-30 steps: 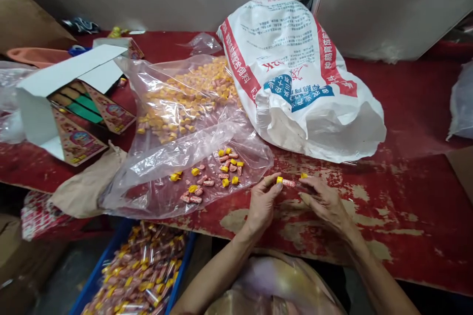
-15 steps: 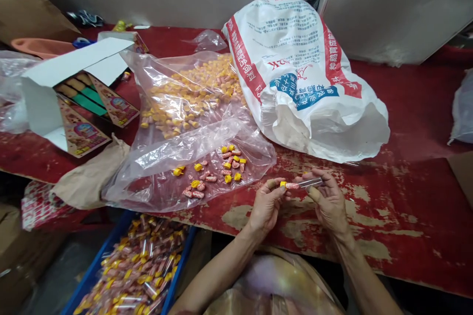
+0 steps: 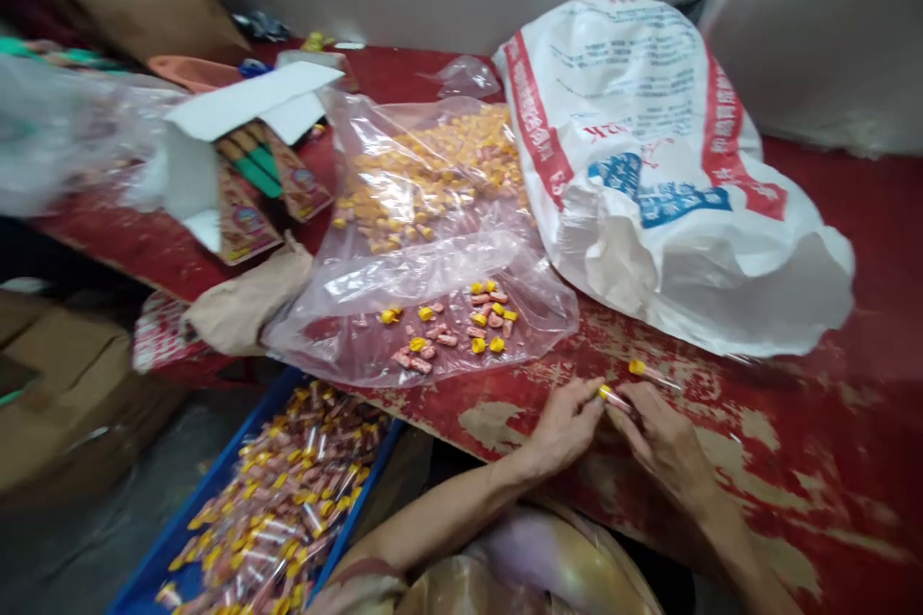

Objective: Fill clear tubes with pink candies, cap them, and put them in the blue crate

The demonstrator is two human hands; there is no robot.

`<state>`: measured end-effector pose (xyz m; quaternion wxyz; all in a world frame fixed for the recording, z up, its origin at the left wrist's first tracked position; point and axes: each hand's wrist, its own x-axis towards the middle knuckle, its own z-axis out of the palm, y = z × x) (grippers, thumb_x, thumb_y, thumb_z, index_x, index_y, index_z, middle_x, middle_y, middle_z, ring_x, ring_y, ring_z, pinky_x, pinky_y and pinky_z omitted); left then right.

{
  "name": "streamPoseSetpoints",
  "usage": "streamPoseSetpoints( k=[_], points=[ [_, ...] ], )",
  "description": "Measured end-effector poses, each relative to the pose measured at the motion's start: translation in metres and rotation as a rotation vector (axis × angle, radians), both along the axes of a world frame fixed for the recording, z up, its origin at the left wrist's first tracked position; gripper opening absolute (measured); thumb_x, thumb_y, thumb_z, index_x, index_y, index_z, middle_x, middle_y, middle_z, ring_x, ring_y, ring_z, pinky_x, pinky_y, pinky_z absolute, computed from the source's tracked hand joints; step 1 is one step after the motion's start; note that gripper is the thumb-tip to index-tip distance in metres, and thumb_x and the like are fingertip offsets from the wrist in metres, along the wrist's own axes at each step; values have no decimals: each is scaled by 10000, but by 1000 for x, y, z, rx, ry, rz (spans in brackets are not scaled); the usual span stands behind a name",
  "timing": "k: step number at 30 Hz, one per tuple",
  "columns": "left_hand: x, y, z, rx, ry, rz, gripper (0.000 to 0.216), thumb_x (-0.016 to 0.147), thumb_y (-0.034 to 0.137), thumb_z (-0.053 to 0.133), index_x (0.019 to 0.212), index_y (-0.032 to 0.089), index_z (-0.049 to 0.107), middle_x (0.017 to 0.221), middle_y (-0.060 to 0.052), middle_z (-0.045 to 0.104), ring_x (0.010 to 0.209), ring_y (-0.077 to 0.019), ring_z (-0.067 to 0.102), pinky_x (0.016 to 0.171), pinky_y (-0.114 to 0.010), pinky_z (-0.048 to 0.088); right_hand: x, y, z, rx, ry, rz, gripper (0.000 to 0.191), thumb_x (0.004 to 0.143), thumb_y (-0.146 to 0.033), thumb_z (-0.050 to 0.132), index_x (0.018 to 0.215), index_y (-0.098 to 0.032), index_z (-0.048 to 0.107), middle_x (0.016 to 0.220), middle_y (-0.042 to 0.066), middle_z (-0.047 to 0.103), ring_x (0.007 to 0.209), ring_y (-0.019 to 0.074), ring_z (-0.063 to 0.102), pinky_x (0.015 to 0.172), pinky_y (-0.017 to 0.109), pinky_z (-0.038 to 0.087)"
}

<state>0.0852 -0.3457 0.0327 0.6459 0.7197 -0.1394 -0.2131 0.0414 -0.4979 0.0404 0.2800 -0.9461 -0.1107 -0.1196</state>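
A small clear tube with a yellow cap and pink filling (image 3: 614, 398) is held between my two hands above the near table edge. My left hand (image 3: 566, 428) is closed, its fingertips at the yellow cap end. My right hand (image 3: 667, 437) pinches the clear body of the same tube, partly hiding it. Just beyond my right fingers lies a second yellow-capped tube (image 3: 653, 374), somewhat blurred. To the left, loose pink pieces with yellow caps (image 3: 494, 315) are scattered on a clear plastic bag (image 3: 346, 360).
Many more yellow-capped pieces (image 3: 425, 159) fill the bag's far part. A white printed sack (image 3: 649, 115) leans at the back right. Below the table edge, a blue crate (image 3: 209, 471) holds capped tubes. An open white box (image 3: 191, 168) stands left on the red table (image 3: 865, 461).
The pink piece has gone into the clear tube, and its yellow cap now meets the tube end. The second tube has come into view beyond my right hand. The camera view has turned left.
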Motion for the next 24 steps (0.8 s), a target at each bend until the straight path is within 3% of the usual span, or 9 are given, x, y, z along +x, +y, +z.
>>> streamPoseSetpoints(
  k=[3,5,7,11,14,16,18,21,24],
  points=[
    [2,2,-5,186,-143,-82,291,800,150,489,977,164,720,914,-93,600,852,-202,556,788,-305,465,7,-10,-11,-325,33,38,188,916,-264,361,824,-217,519,748,39,546,488,153,537,397,255,295],
    [5,9,-1,254,-206,-81,277,786,161,524,991,153,711,922,-95,593,852,-201,559,777,-294,469,17,-11,-18,-501,147,47,160,847,-198,387,793,-216,537,736,40,554,392,144,497,361,249,164],
    [11,19,9,263,-252,-30,250,796,158,526,962,157,712,855,-77,601,809,-181,565,747,-272,467,26,-7,-21,-587,306,90,165,788,-129,402,782,-213,544,746,41,568,402,150,532,379,239,139],
    [37,56,28,273,-388,253,239,858,139,464,919,160,695,842,-59,628,796,-150,582,748,-256,469,30,-2,-17,-585,358,123,212,791,-76,352,776,-208,517,776,32,563,503,161,604,418,241,235],
    [72,92,28,573,-502,454,229,872,116,455,948,145,669,959,-87,648,927,-185,579,848,-300,461,29,-11,-19,-473,258,218,195,813,-98,354,764,-214,504,751,17,572,474,129,583,398,230,282],
    [101,113,23,910,-496,454,231,851,80,451,932,122,664,981,-122,653,976,-224,573,896,-336,443,30,-19,-25,-372,117,257,193,854,-131,354,762,-219,499,706,-2,576,451,108,562,395,223,318],
    [130,130,17,1141,-447,405,250,820,41,445,929,98,663,948,-151,658,962,-250,585,912,-359,431,31,-24,-35,-300,-49,258,193,919,-205,347,833,-223,519,737,-2,603,545,116,601,480,222,403],
    [166,143,12,1209,-432,373,318,777,22,467,1038,73,641,971,-173,657,960,-264,596,904,-370,428,32,-21,-51,-284,-249,238,254,973,-332,327,1036,-194,531,913,50,647,799,175,635,737,293,460],
    [185,143,9,1230,-429,341,333,775,64,492,1075,90,632,1024,-168,653,971,-263,598,868,-352,437,26,-11,-56,-385,-347,111,262,955,-322,407,1133,-172,527,1005,87,650,881,242,601,822,398,409]
  ],
)
